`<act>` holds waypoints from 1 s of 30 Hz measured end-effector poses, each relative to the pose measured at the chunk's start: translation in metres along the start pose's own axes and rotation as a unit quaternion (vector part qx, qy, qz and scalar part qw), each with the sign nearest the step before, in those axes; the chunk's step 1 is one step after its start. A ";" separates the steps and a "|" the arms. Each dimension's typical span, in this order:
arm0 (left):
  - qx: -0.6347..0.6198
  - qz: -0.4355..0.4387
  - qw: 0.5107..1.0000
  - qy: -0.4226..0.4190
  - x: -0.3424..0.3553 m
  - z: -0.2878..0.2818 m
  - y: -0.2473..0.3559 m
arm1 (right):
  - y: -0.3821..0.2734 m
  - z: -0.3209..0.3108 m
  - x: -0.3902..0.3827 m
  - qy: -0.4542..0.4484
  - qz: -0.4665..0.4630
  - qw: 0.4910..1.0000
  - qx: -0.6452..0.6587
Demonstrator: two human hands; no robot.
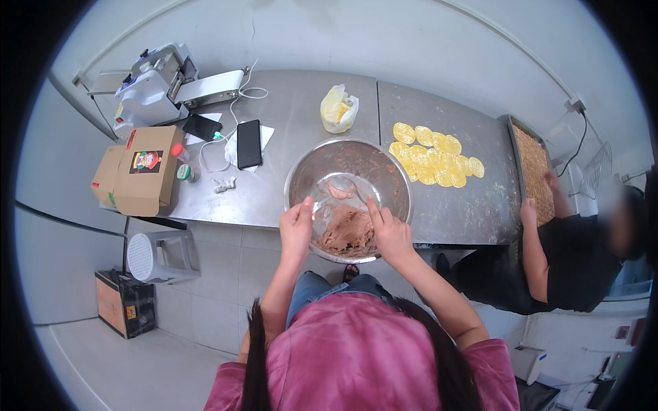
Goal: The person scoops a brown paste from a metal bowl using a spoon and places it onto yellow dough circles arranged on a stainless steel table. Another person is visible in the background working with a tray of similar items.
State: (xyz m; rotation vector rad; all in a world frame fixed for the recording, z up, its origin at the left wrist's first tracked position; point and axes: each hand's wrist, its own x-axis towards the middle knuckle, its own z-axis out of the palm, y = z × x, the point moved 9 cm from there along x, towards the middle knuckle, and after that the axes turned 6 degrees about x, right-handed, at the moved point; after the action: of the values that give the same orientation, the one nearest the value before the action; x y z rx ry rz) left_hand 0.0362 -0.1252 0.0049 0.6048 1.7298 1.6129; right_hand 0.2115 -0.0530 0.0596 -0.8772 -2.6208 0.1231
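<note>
In front of me a large steel bowl (pixel 295 179) sits at the table's near edge, with brownish-pink meat paste (pixel 346 231) heaped in its near part. My right hand (pixel 392 236) is closed over the bowl's right side on a thin metal utensil (pixel 358 194); its far end points into the bowl, next to a smaller lump of pink paste (pixel 339 192). Over the left part of the bowl, the fingers of my left hand (pixel 296 226) are pinched together. Whatever they grip is too small to make out.
Flat yellow rounds (pixel 435 156) lie right of the bowl; a plastic bag (pixel 339 109) stands behind it. Leftward are a phone (pixel 249 144), small jars (pixel 184 172), a cardboard box (pixel 145 171) and a conveyor machine (pixel 154 89). At right, a person (pixel 569 260) handles a filled tray (pixel 531 161).
</note>
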 end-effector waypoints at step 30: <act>0.152 0.092 0.982 0.066 -0.006 -0.007 0.022 | 0.046 0.011 0.004 0.017 0.146 0.964 0.221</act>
State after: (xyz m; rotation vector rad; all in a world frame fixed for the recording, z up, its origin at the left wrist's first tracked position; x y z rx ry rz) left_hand 0.0323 -0.1320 0.0277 0.8409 2.0942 1.5521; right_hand 0.2300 -0.0135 0.0416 -1.0724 -2.2755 0.7313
